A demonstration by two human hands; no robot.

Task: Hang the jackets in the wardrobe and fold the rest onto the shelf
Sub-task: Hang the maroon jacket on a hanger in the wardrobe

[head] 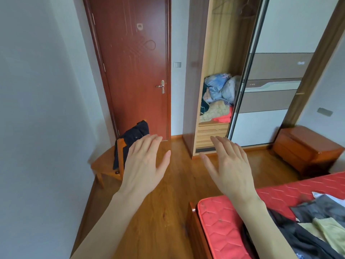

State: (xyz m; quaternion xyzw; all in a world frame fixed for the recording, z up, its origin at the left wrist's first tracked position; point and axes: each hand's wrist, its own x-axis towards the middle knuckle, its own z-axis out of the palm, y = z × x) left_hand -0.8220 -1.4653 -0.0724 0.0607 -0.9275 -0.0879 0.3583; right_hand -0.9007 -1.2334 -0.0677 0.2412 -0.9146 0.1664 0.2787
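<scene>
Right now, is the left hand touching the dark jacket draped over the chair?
Cannot tell. In the head view the left hand, fingers straight, overlaps the dark jacket on the chair; one view cannot separate them in depth.

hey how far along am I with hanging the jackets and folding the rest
Nothing looks done yet. Both hands, left and right, are open and hold nothing. The hangers in the wardrobe look bare. Left to do: the dark jacket draped on the chair, and the clothes lying loose on the bed.
</scene>
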